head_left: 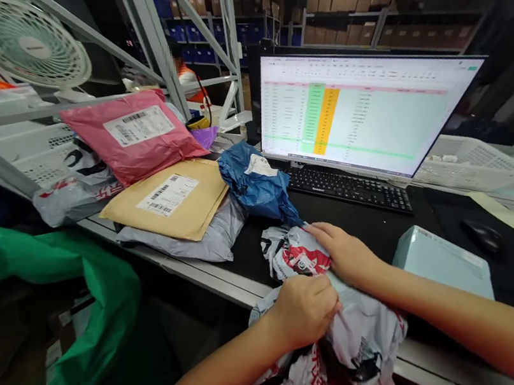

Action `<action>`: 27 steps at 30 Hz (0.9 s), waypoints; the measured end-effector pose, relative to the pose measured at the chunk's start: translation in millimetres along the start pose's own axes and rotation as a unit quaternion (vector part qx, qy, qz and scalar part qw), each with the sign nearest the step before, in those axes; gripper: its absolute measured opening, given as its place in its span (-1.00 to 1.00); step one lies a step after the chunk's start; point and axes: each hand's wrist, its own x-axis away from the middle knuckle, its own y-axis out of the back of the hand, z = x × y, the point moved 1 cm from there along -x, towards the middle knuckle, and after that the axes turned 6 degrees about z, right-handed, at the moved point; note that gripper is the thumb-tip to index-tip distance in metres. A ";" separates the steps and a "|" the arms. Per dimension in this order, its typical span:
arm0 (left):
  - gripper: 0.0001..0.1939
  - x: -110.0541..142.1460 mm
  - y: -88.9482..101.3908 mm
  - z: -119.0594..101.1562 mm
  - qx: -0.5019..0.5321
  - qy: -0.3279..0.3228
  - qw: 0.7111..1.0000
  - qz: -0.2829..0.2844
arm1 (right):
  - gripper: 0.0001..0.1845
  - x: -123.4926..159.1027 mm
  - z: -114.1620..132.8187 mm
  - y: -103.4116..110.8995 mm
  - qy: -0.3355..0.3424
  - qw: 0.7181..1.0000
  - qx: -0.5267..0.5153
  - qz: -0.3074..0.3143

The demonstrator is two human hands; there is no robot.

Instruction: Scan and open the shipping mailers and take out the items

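Your left hand (pixel 306 309) is closed on the crumpled white poly mailer (pixel 350 333) at the near edge of the black desk (pixel 378 226). Your right hand (pixel 346 256) lies flat on the mailer's upper part, over its red print. Just beyond lies a blue bag (pixel 256 186), with a tan envelope (pixel 168 199) and a pink mailer (pixel 133 137) stacked to the left. A keyboard (pixel 347 186) sits below the monitor (pixel 363 109), which displays a spreadsheet. A green sack (pixel 55 300) hangs open at far left
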 end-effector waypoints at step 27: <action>-0.35 -14.7 36.1 71.2 0.088 0.418 0.887 0.174 | -0.67 10.3 -4.9 60.8 -0.129 0.980 0.107 0.109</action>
